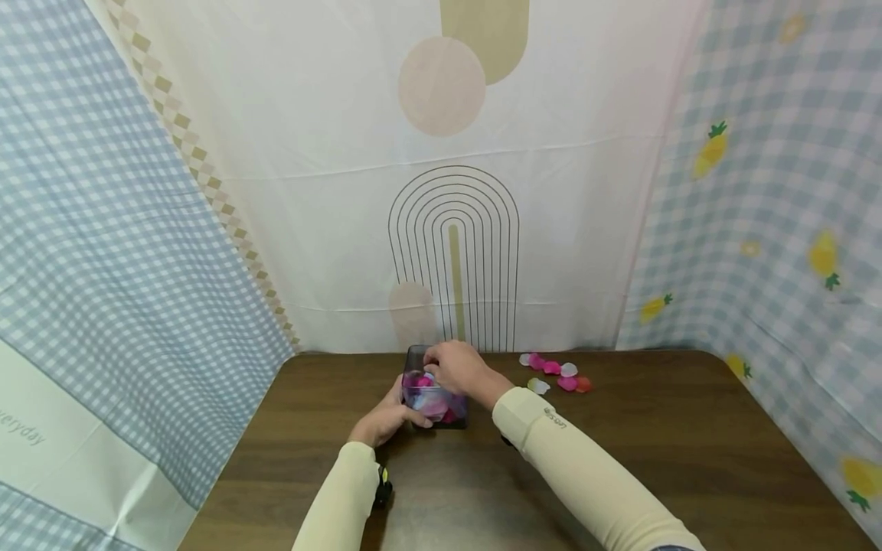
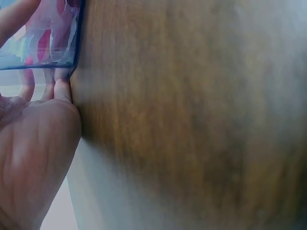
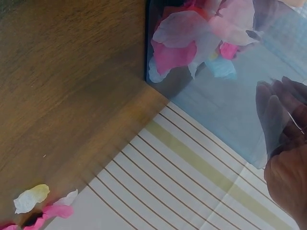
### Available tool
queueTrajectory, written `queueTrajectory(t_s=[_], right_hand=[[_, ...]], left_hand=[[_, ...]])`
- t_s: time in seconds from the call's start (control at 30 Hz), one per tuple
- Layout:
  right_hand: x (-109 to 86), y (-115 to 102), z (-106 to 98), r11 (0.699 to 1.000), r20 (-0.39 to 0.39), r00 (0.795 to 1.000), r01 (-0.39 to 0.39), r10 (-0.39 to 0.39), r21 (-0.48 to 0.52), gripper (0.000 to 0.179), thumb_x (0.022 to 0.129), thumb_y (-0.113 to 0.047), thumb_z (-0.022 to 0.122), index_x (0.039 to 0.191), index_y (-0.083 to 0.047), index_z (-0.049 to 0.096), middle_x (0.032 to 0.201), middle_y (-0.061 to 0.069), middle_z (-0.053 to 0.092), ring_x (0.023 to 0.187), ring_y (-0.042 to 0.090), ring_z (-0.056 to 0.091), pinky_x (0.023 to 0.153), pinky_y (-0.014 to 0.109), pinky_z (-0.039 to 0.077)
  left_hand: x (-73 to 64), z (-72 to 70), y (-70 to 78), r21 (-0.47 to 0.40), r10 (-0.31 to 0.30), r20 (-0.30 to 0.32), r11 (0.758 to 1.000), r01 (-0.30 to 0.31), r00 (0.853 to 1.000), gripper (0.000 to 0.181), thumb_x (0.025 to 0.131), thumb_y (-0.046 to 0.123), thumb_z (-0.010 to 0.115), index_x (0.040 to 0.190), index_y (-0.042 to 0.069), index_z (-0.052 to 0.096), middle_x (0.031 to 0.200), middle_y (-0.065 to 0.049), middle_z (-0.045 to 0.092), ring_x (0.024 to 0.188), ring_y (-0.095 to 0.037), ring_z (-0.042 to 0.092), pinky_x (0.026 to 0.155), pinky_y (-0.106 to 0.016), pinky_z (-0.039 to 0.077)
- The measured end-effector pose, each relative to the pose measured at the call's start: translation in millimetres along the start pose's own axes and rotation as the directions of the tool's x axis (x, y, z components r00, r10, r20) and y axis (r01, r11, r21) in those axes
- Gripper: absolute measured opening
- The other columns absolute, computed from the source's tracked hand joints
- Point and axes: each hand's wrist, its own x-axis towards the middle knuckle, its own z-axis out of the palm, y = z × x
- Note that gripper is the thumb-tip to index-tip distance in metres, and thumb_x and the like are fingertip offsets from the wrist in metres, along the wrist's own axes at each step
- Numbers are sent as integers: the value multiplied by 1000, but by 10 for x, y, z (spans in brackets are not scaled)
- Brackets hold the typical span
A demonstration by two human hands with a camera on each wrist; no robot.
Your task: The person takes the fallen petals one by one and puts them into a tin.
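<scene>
A clear plastic box [image 1: 434, 402] with a dark base stands upright on the table, holding several pink, white and pale blue petals [image 3: 177, 48]. My left hand [image 1: 387, 417] grips its left side, thumb across the front; the left wrist view shows the hand's [image 2: 38, 148] other fingers through the clear wall. Over the open top is my right hand [image 1: 458, 371], its fingers bent down inside the rim. Through the wall in the right wrist view, that hand's fingertips [image 3: 271, 96] are close together, above the petals; whether they pinch one is unclear.
Loose petals [image 1: 551, 368] in pink, white and orange-red lie on the wooden table [image 1: 620, 459] to the right of the box. A white patterned cloth [image 1: 331, 229] hangs behind the table, with checked cloths [image 1: 758, 191] at both sides.
</scene>
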Motion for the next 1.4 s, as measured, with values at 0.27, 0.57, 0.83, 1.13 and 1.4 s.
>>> queueTrajectory(t_s=[0.27,0.57,0.83,1.13,1.4], right_hand=[[-5,-6,-8,1000,-24,1000,7,-6,12,18,106,-25,67,111,-15,79,111,3,82,107,24,76,97,45,60],[5,9,7,999,-40,999,22,-21,28,22,108,-28,63,111,-14,79,110,2,82,104,20,76,95,42,61],[8,13,20,999,-59,998,25,-22,47,19,107,-26,64,110,-13,79,110,3,82,103,21,76,95,43,61],[-33,7,-6,997,-80,996,34,-28,65,20,108,-28,64,108,-14,79,105,1,81,93,16,73,89,39,60],[-93,74,-42,994,-104,989,105,-101,32,26,107,-33,65,113,-11,79,112,5,76,110,23,69,99,43,58]], left_hand=[[15,-19,19,4,-2,0,1000,2,1000,106,70,-7,86,157,17,28,155,-15,47,134,-28,54,127,-54,30],[34,-39,13,3,-2,-27,1000,2,1000,111,67,-10,85,158,14,27,154,-15,48,132,-28,55,126,-53,33],[39,-41,-1,7,0,-32,1000,1,999,110,66,-11,85,157,13,27,152,-16,49,131,-28,55,125,-53,33],[40,-16,-17,-10,3,-22,1000,-3,1000,109,68,-10,85,156,14,27,152,-15,50,129,-27,57,124,-50,35],[13,31,-10,2,16,-12,1000,-16,1000,107,69,-11,84,156,13,26,154,-18,49,132,-29,56,124,-51,35]])
